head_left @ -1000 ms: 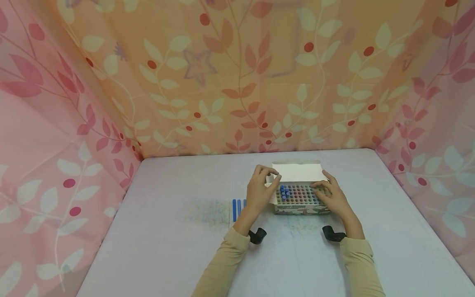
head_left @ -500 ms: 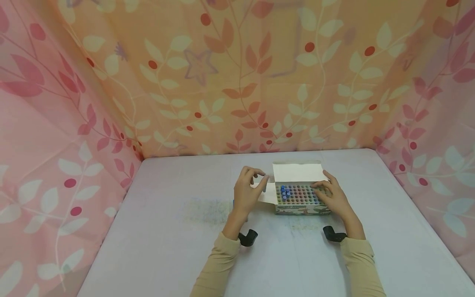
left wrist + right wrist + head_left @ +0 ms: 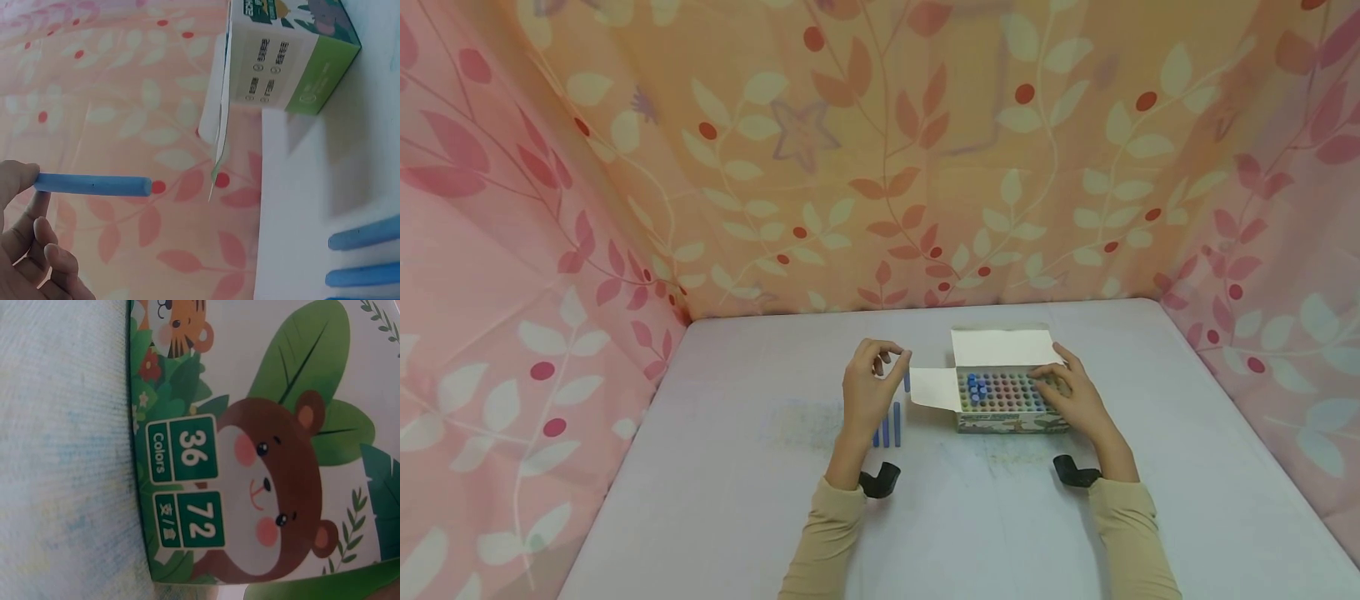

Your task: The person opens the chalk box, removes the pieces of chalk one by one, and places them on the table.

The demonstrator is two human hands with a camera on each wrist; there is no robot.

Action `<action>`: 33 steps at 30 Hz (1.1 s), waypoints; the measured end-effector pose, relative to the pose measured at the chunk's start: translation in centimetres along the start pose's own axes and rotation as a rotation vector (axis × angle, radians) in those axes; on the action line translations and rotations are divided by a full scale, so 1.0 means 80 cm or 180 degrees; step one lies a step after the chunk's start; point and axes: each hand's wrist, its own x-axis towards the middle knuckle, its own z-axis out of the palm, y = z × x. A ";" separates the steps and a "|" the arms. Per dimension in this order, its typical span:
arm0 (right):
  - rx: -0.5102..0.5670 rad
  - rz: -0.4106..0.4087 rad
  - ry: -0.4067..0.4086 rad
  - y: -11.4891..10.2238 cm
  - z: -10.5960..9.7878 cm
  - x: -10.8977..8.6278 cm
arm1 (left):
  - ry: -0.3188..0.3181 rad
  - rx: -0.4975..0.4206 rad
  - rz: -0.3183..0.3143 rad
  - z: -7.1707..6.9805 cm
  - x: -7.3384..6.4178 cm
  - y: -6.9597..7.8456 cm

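The left hand pinches a blue stick by its end, over the far half of the surface, while the right hand rests, fingers spread, on the open box (printed "36 Colors" and "72") toward the far right corner.

A table with a pale, woven-looking surface carries an open-lidded cardboard box, which is the landmark here. Left of the box, three blue sticks lie directly on the table, side by side and roughly parallel. Farther left of the box spreads a greenish-grey smudge; fainter marks stain the surface just in front of it.
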 end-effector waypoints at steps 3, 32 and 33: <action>-0.0017 -0.0010 0.0011 0.001 0.000 0.000 | 0.0024 0.0034 -0.0068 -0.008 0.000 -0.004; -0.0015 0.0026 0.0008 0.000 0.000 0.001 | -0.0893 0.0647 -0.1252 -0.056 -0.009 -0.062; -0.0016 0.0032 0.0003 0.000 0.000 0.001 | -0.0916 0.0666 -0.1256 -0.057 -0.009 -0.065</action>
